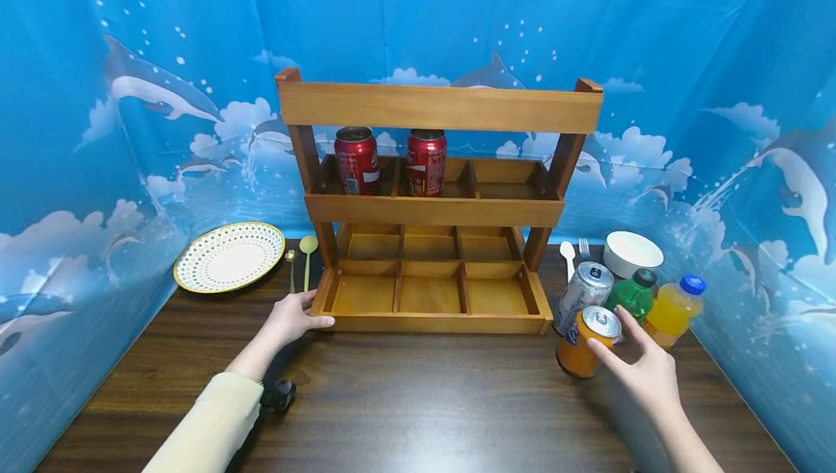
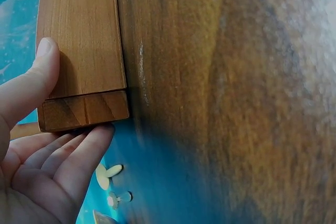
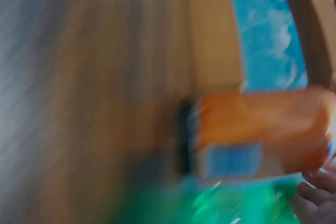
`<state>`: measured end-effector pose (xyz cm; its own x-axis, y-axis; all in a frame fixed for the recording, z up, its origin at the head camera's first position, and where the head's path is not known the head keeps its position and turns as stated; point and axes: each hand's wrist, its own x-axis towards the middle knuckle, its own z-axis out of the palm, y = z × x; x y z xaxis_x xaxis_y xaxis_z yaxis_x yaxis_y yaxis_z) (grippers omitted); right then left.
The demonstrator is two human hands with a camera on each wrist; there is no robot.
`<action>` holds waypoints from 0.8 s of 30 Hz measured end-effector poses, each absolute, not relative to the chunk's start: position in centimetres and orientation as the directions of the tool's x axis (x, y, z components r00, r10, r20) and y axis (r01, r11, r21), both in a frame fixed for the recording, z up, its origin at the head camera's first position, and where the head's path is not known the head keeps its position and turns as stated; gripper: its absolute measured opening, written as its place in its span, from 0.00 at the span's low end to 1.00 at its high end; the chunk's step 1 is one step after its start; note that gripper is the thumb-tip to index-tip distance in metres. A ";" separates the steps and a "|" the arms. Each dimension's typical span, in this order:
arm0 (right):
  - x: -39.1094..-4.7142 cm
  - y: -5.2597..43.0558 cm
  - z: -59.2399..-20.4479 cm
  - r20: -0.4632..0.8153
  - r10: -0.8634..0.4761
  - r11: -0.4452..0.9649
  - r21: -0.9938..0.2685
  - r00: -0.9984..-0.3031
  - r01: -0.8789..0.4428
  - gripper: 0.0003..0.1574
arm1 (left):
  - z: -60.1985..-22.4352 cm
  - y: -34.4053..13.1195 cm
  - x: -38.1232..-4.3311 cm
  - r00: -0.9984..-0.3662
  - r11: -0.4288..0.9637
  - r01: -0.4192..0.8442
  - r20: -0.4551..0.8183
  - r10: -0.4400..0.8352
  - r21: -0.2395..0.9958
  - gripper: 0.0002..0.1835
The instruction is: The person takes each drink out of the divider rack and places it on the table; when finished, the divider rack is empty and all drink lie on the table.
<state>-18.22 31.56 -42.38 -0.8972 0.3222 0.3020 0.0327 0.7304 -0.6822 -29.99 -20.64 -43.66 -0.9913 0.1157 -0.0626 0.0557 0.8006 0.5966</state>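
A two-tier wooden rack stands in the middle of the table. My left hand holds its front left corner; in the left wrist view the thumb lies on the front board and the fingers rest against the end. To the right, an orange soda can stands upright on the table. My right hand is spread at the can's top, thumb near the front and forefinger at the far side. A blurred right wrist view shows the orange can with fingertips beside its top end.
Two red cans stand on the rack's upper tier. Behind the orange can are a silver can, a green bottle, a yellow bottle, a white bowl, a spoon and a fork. A patterned plate and two gold-coloured utensils lie left.
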 end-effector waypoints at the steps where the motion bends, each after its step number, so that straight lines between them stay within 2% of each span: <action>1: -18.3 31.0 -41.8 0.354 0.331 0.747 -0.665 -0.875 0.014 0.45 | -43.6 -20.7 -29.9 -0.992 0.801 0.057 -0.060 0.116 0.597 0.45; 4: -18.9 29.0 -39.5 0.484 0.323 0.754 -0.651 -0.814 -0.088 0.43 | -43.5 -20.9 -29.9 -0.993 0.799 0.064 -0.046 0.113 0.598 0.45; 6: -19.8 27.6 -37.7 0.531 0.288 0.750 -0.642 -0.797 -0.156 0.43 | -43.5 -21.0 -30.0 -0.993 0.797 0.067 -0.038 0.113 0.600 0.45; 13: -24.0 22.0 -32.0 0.647 0.066 0.777 -0.511 -0.760 -0.367 0.44 | -43.5 -20.7 -29.8 -0.992 0.793 0.064 -0.045 0.115 0.606 0.45; 15: -25.5 20.5 -30.6 0.648 0.031 0.753 -0.516 -0.761 -0.409 0.43 | -43.5 -20.6 -29.7 -0.993 0.794 0.059 -0.047 0.110 0.605 0.45; 18: -28.4 18.4 -28.8 0.609 0.008 0.675 -0.589 -0.793 -0.445 0.42 | -43.7 -20.6 -29.7 -0.994 0.796 0.054 -0.044 0.101 0.603 0.46; 24: -33.7 15.4 -25.8 0.480 -0.019 0.618 -0.684 -0.877 -0.387 0.47 | -43.7 -20.7 -29.7 -0.993 0.793 0.041 -0.060 0.097 0.608 0.46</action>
<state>-33.69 15.42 -25.78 -0.8770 -0.0185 0.4801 -0.3875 0.6181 -0.6839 -29.71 -20.75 -43.65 -0.9935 0.0972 -0.0595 0.0412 0.7931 0.6077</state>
